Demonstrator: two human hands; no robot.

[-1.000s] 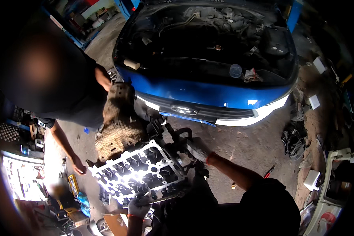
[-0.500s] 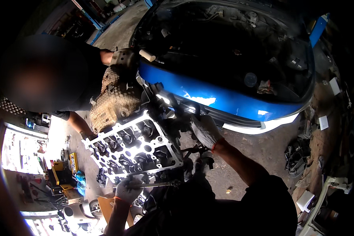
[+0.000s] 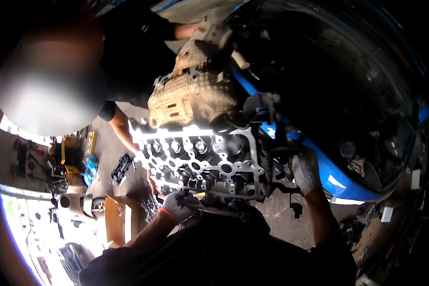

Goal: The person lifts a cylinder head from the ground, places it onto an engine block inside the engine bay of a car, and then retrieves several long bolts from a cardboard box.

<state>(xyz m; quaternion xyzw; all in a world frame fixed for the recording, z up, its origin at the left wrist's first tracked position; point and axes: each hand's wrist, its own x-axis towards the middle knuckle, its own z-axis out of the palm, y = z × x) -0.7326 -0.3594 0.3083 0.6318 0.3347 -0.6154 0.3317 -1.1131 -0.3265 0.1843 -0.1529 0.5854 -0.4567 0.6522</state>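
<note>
My gloved left hand (image 3: pixel 178 206) is closed at the near edge of a silver cylinder head (image 3: pixel 226 168), over or beside a metal bar (image 3: pixel 218 210); its exact grip is partly hidden. My gloved right hand (image 3: pixel 306 170) grips black fittings (image 3: pixel 279 143) on the head's right side. A tan quilted heat shield (image 3: pixel 193 95) is attached along the head's far side. A co-worker (image 3: pixel 128 57) has one hand (image 3: pixel 186 31) at the shield's top and the other arm (image 3: pixel 124 131) reaching to the head's left end.
A blue car front (image 3: pixel 333 176) with an open engine bay (image 3: pixel 348 90) curves behind my right hand. On the floor at left lie a cardboard box (image 3: pixel 114 221), a black engine part (image 3: pixel 120 169), yellow tool cases (image 3: pixel 71 174) and a blue bag (image 3: pixel 89 171).
The view has turned, and the head with its shield now sits more level and further right against the car front. The co-worker's lower hand has risen to the head's left end.
</note>
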